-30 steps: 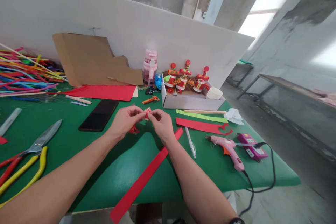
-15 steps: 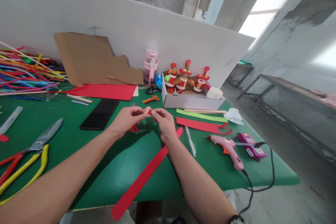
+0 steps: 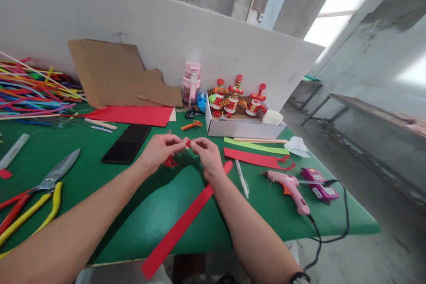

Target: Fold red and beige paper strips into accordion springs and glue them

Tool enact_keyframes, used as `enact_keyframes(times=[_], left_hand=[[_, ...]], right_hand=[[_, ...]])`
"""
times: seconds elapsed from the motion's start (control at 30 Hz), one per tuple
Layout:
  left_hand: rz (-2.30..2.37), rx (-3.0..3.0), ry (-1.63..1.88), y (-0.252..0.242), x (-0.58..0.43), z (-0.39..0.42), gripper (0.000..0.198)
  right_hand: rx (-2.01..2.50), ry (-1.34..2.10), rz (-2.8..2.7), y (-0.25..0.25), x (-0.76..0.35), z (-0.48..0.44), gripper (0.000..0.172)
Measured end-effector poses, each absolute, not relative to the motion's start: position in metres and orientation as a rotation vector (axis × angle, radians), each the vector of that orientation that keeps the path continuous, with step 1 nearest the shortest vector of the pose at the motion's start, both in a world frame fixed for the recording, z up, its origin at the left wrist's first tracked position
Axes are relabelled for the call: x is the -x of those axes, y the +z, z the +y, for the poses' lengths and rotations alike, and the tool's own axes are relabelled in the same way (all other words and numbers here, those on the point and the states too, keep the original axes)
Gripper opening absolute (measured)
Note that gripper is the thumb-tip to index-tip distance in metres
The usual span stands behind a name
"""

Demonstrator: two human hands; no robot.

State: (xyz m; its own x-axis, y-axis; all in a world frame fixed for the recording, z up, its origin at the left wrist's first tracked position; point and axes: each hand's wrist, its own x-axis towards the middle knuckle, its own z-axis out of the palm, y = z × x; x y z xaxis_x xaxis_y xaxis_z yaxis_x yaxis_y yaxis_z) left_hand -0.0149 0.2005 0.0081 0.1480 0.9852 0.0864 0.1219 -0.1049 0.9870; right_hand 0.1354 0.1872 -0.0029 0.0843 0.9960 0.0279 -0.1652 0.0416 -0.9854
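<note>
My left hand (image 3: 159,151) and my right hand (image 3: 208,155) meet above the green table (image 3: 143,213). Both pinch a small red paper piece (image 3: 188,143) between their fingertips. A little red scrap (image 3: 170,162) lies on the table just under my left hand. A long red paper strip (image 3: 181,226) runs from below my right wrist toward the table's front edge.
A black phone (image 3: 127,143) lies left of my hands; large scissors (image 3: 49,182) and yellow-handled pliers (image 3: 29,219) sit farther left. A pink glue gun (image 3: 290,186), a pen (image 3: 242,179), red and green strips (image 3: 256,153) and a white box (image 3: 239,129) of red figures are on the right.
The red piece has been squeezed smaller between my fingertips, and both hands have shifted very slightly up the table.
</note>
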Motion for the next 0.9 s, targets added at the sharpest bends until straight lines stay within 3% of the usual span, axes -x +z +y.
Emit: enact_keyframes(times=[0.23, 0.47, 0.63, 0.8, 0.9], left_hand=[[1.256, -1.751, 1.195, 0.018, 0.022, 0.203, 0.028], [1.009, -1.989, 1.263, 0.024, 0.028, 0.205, 0.021], [0.971, -2.003, 1.132, 0.028, 0.031, 0.206, 0.027], [0.965, -1.918, 1.085, 0.022, 0.035, 0.211, 0.025], [1.068, -1.611, 1.198, 0.017, 0.033, 0.214, 0.038]], right_hand=[[1.054, 1.305, -0.891, -0.002, -0.137, 0.19, 0.024], [0.851, 1.763, -0.774, 0.007, -0.142, 0.193, 0.044], [0.824, 1.691, -0.764, 0.011, -0.148, 0.19, 0.034], [0.812, 1.697, -0.747, 0.008, -0.148, 0.19, 0.037], [0.8, 1.553, -0.735, 0.005, -0.144, 0.192, 0.039]])
